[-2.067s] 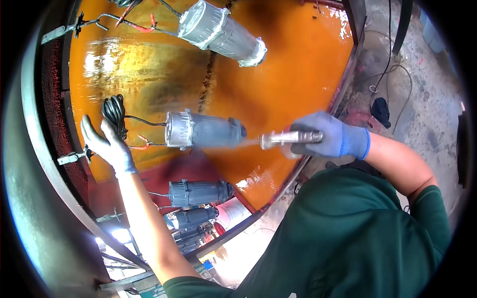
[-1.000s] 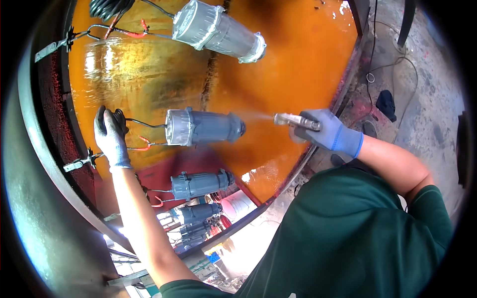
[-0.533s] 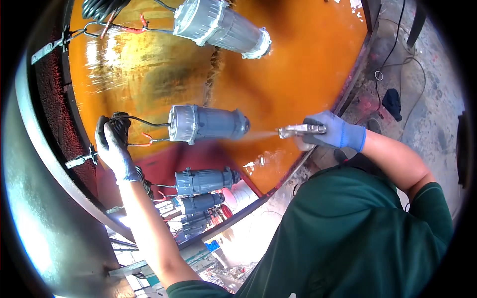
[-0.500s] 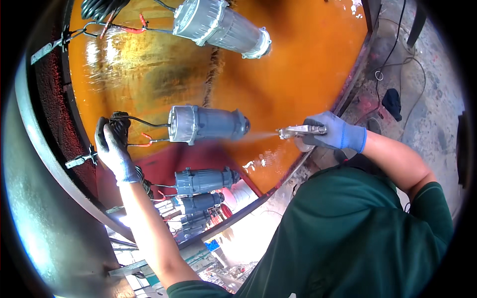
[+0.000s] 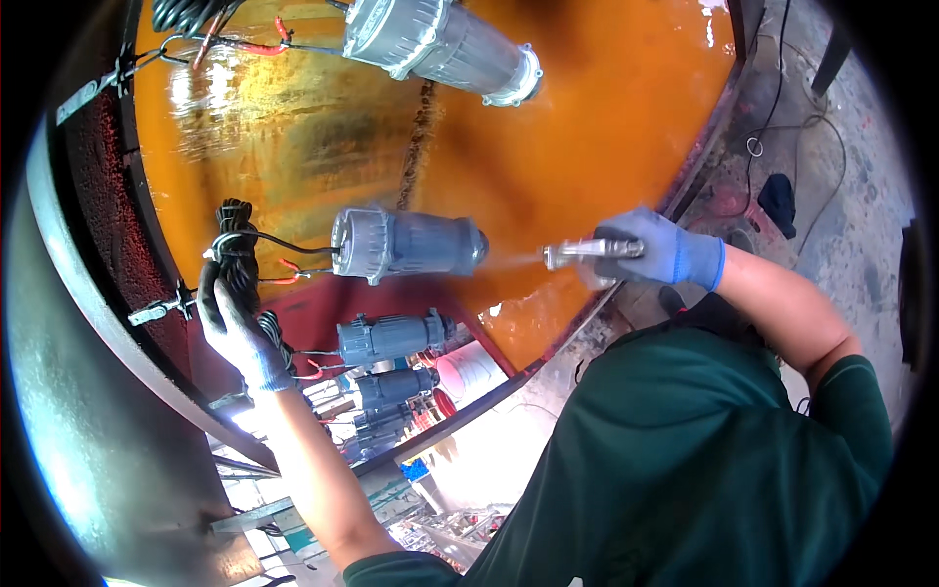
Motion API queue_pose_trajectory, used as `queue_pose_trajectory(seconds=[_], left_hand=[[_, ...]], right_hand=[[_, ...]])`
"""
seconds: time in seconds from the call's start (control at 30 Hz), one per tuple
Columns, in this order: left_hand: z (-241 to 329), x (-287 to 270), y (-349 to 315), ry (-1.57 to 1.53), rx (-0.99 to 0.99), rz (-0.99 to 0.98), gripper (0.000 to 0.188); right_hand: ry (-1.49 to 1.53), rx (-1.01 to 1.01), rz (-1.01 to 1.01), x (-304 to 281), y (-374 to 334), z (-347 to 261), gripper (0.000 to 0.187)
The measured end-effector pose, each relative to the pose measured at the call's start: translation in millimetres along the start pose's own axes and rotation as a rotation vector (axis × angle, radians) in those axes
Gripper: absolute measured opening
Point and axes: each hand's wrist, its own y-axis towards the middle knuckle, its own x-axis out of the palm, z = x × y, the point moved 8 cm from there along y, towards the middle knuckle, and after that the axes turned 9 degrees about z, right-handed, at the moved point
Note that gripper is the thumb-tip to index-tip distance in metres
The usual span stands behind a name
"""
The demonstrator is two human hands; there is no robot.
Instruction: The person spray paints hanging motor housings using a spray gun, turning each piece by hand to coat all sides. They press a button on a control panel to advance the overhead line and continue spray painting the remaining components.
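Observation:
My right hand (image 5: 653, 248), in a grey-blue glove, is closed round a metal spray gun (image 5: 577, 253). A pale mist leaves the nozzle toward the rounded end of a grey, ribbed, cylindrical pump or motor (image 5: 411, 243), which hangs sideways by a short line with a red clip (image 5: 289, 272). My gloved left hand (image 5: 240, 333) is just below a coiled black cable bundle (image 5: 236, 249) tied to that unit. Its dark fingers are stretched out along the bundle's lower end; whether they touch it I cannot tell.
A larger grey unit (image 5: 445, 49) hangs at the top. Several more grey units (image 5: 391, 338) hang lower down, by a pink-and-white bucket (image 5: 469, 375). Behind is an orange-coated panel (image 5: 587, 147). A curved metal rail (image 5: 93, 284) runs along the left. A hose (image 5: 778, 88) lies on the concrete floor.
My left hand has slid down off the cable bundle, and its fingers have straightened. The spray gun has shifted slightly. The view has moved a little.

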Motion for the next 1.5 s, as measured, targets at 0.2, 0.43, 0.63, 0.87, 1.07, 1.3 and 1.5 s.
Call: queue_pose_trajectory(seconds=[0.2, 0.43, 0.63, 0.87, 1.07, 1.3, 1.5], left_hand=[[-13.3, -23.3, -19.8, -0.083, -0.091, 0.023, 0.043], [-31.0, -54.7, -31.4, -0.02, -0.117, 0.097, 0.041], [-37.1, -70.4, -40.0, 0.042, -0.101, 0.134, 0.039], [-41.8, -75.8, -55.7, 0.055, -0.198, 0.132, 0.039], [-67.8, -97.4, -51.6, 0.027, -0.235, 0.186, 0.038], [-74.3, -110.9, -56.7, 0.149, -0.289, 0.186, 0.04], [-89.9, -125.3, -59.4, 0.232, -0.241, 0.213, 0.042]], right_hand=[[0.109, 0.013, 0.143, -9.8, 20.9, -17.0, 0.02], [-0.062, -0.155, 0.075, -2.4, 26.8, -36.6, 0.018], [0.044, -0.191, -0.027, 6.3, 29.4, -37.7, 0.019], [-0.062, -0.108, 0.072, -6.3, 34.1, -18.1, 0.018], [-0.417, -0.083, -0.057, 5.2, 21.2, 13.0, 0.023], [-0.319, -0.1, -0.041, -10.0, 10.5, 10.3, 0.026], [-0.196, -0.144, 0.022, -14.6, 9.7, 0.5, 0.024]])
